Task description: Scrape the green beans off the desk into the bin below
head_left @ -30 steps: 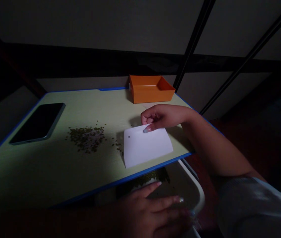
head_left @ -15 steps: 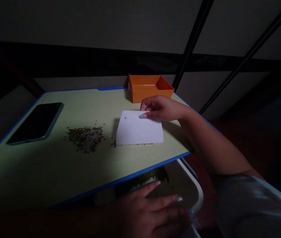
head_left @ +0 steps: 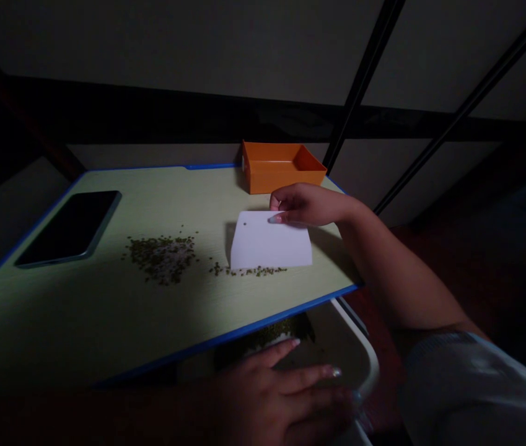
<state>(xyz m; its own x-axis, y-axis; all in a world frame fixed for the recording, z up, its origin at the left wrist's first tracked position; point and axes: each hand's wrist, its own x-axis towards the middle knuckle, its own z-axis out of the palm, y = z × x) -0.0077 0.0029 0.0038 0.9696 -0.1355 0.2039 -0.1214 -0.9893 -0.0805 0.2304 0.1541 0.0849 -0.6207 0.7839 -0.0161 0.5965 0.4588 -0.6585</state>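
My right hand (head_left: 306,204) pinches the top edge of a white dough scraper (head_left: 272,241), a flat plate with a small hole in one corner. The scraper leans on the table, its lower edge just behind a thin row of small greenish beans (head_left: 263,271). To the left lies a larger pile of small beans mixed with pale grains (head_left: 163,257). Below the table's front edge my left hand (head_left: 285,390) is spread, fingers apart, over a white-rimmed tub (head_left: 372,365). More dark green beans (head_left: 285,331) lie inside the tub, partly hidden by the table and the hand.
The pale tabletop (head_left: 105,310) has a blue edge. A dark phone (head_left: 72,228) lies at its left. An orange open box (head_left: 285,176) stands at the back right corner. Behind the table rises a panelled wall (head_left: 188,49). The light is dim.
My right hand has lifted the scraper away from the front edge and set it farther back, uncovering the row of beans before it. My left hand stays almost still over the tub.
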